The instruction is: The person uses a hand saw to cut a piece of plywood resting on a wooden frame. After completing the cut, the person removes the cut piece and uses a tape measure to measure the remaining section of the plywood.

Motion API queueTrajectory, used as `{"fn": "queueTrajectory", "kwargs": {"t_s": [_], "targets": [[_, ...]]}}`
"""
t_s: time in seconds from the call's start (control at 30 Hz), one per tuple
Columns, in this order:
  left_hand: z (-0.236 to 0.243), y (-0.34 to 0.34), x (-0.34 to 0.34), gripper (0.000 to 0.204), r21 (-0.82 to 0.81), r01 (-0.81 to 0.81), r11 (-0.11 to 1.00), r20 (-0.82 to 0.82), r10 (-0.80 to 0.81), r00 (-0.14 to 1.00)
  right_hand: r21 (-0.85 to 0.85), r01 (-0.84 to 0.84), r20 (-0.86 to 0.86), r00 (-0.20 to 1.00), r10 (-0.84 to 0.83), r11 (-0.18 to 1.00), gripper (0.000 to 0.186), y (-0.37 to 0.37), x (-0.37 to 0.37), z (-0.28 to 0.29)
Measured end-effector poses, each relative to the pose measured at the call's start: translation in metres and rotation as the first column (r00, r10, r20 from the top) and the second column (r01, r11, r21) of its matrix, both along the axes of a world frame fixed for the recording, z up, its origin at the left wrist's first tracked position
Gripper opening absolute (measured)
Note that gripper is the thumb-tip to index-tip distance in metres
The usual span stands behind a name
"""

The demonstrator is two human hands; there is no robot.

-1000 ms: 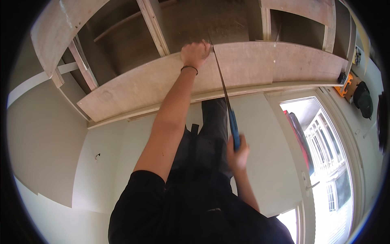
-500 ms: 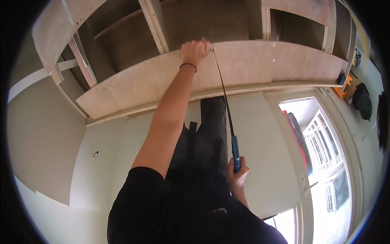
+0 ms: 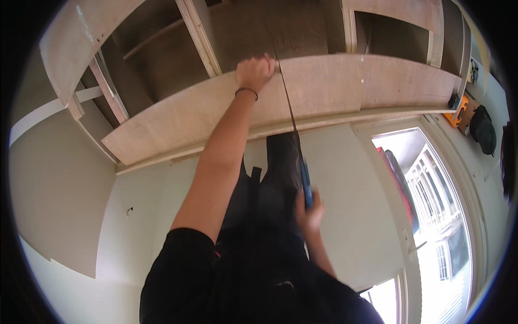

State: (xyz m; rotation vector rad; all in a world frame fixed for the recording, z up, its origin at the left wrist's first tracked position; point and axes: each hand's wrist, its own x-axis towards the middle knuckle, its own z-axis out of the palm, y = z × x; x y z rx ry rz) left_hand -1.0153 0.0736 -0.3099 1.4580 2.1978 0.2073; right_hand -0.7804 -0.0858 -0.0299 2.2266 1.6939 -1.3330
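Observation:
My right hand (image 3: 308, 213) is wrapped round the blue handle of a handsaw (image 3: 292, 116). The saw's long thin blade runs away from me across the pale plywood board (image 3: 324, 81), seen nearly edge-on. Its far end passes close by the right side of my left hand (image 3: 255, 72), beyond the board's far edge. That hand is closed at the far edge, a dark band round the wrist. A small pale end of a wooden piece (image 3: 277, 67) shows between its fingers and the blade; the rest is hidden under the hand.
Beyond the board are open wooden compartments with upright battens (image 3: 200, 40). A wooden rail (image 3: 216, 141) runs along the board's near side. To the right stands a glazed door (image 3: 431, 216) with a handle. A black cap (image 3: 482, 129) and an orange object (image 3: 458, 110) lie at far right.
My right hand has pushed the saw forward, away from me, so more blade reaches past the board's far edge. My left hand stays at nearly the same spot.

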Motion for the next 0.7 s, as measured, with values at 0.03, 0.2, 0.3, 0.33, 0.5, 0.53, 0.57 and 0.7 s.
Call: {"fn": "queueTrajectory", "kwargs": {"t_s": [0.03, 0.2, 0.3, 0.33, 0.5, 0.53, 0.57, 0.7], "targets": [[0.001, 0.000, 0.001, 0.053, 0.008, -0.012, 1.000, -0.014, 0.012, 1.000, -0.042, 0.043, 0.021, 0.999, -0.042, 0.998, 0.016, -0.015, 0.010, 0.037], [-0.004, -0.003, 0.002, 0.052, -0.020, -0.007, 1.000, 0.007, 0.007, 1.000, -0.337, 0.109, 0.248, 0.968, -0.023, 0.935, 0.020, 0.068, -0.045, -0.003], [-0.007, -0.002, 0.001, 0.052, -0.035, -0.014, 0.999, 0.002, 0.014, 1.000, -0.087, 0.040, 0.007, 0.999, -0.039, 0.995, 0.039, 0.149, -0.117, -0.148], [-0.007, -0.003, 0.001, 0.052, -0.050, -0.011, 0.999, 0.013, 0.011, 1.000, 0.056, -0.012, -0.078, 0.997, 0.017, 0.998, 0.037, 0.161, -0.125, -0.177], [-0.001, -0.003, -0.001, 0.051, -0.013, 0.028, 1.000, 0.027, -0.028, 0.999, -0.036, 0.020, -0.012, 1.000, -0.021, 0.999, 0.028, 0.063, -0.046, -0.110], [-0.001, -0.002, -0.001, 0.051, -0.012, 0.021, 1.000, 0.013, -0.021, 1.000, 0.030, 0.028, -0.068, 0.997, -0.026, 0.999, 0.023, 0.033, -0.027, -0.072], [0.000, -0.002, -0.001, 0.051, 0.032, 0.011, 0.999, -0.012, -0.011, 1.000, 0.032, 0.032, -0.025, 0.999, -0.031, 0.999, 0.019, 0.008, -0.011, -0.034], [-0.004, -0.002, 0.000, 0.049, -0.016, -0.024, 1.000, 0.018, 0.024, 1.000, -0.197, 0.093, 0.163, 0.985, -0.061, 0.976, 0.019, 0.005, -0.005, 0.030]]}}
